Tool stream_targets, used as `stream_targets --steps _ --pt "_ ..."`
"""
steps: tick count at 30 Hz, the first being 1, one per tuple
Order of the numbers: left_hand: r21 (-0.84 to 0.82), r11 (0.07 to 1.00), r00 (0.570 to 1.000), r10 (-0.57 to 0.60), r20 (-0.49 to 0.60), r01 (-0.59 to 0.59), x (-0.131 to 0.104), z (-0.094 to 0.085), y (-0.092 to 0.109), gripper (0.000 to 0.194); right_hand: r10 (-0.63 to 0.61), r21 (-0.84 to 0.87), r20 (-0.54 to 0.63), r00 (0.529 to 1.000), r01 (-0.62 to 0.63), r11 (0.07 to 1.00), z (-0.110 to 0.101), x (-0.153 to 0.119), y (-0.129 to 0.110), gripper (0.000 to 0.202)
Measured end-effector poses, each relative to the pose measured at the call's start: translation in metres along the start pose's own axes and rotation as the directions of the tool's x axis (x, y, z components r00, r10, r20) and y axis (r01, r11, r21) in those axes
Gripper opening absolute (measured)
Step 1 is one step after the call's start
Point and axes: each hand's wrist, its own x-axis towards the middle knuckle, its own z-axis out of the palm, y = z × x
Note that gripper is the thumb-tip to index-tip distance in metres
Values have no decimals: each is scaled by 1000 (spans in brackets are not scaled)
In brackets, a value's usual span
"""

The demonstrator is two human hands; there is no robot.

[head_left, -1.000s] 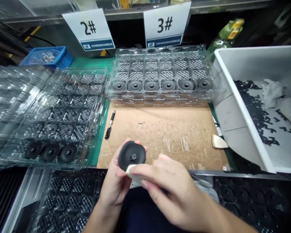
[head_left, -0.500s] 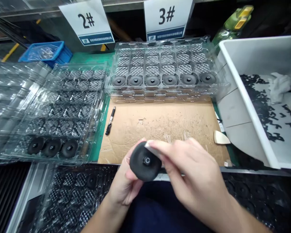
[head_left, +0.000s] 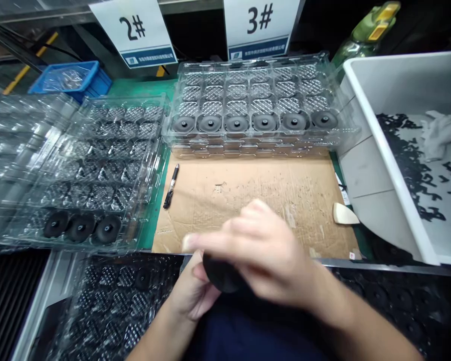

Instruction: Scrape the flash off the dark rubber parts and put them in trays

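Observation:
My left hand is closed around a round black disc-shaped part, held low in front of my body at the bench's near edge. My right hand crosses over the disc and covers its upper right side and its centre. Its forefinger reaches left past the rim, with a whitish tip; the other fingers are curled and blurred. Whether something thin is pinched in them is hidden. Similar discs sit in the near row of the clear tray at the left.
Stacked clear trays with a row of discs stand behind the cardboard sheet. A pen and a cream-coloured block lie on the cardboard. At right stands a white bin with small black pieces; a blue basket is back left.
My right hand has swept left across the disc, its forefinger passing from the top rim to beyond the left side. The disc sits slightly lower and is now mostly covered.

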Motion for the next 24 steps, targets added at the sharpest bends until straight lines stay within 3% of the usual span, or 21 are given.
stream_targets --steps 2,4,6,9,11,13,16,18,19,21,24 --pt "-94 994 991 -49 124 61 1 -3 1 53 229 15 -124 966 -229 973 0 -8 16 28" --pt "-192 976 974 -61 217 104 2 -6 2 60 445 38 -207 871 -447 894 8 -23 32 27" --pt "-242 963 964 -53 261 118 3 -10 3 60 552 29 -162 818 -555 831 23 -44 45 27" --pt "-270 955 961 -46 271 122 4 -13 3 57 561 -26 -24 828 -561 827 47 -75 57 26" --pt "-276 951 960 -58 274 136 5 -13 3 55 560 -35 2 828 -560 828 53 -85 60 25" --pt "-279 950 959 -62 278 142 6 -12 2 52 583 -27 -44 811 -584 811 46 -82 56 26" --pt "-271 955 963 -47 265 121 6 -9 0 54 595 39 -212 776 -601 798 21 -57 31 28" --pt "-243 967 974 -26 226 82 6 -7 -1 53 504 69 -306 808 -509 858 9 -37 6 31" --pt "-221 973 978 -24 206 70 7 -7 -1 51 416 58 -290 862 -418 907 6 -28 -6 33" --pt "-178 983 986 -23 162 52 7 -10 0 46 260 46 -181 948 -256 966 6 -16 -23 33" --pt "-145 989 996 29 83 -17 8 -15 1 49 207 98 22 978 -208 973 10 -8 -28 28"
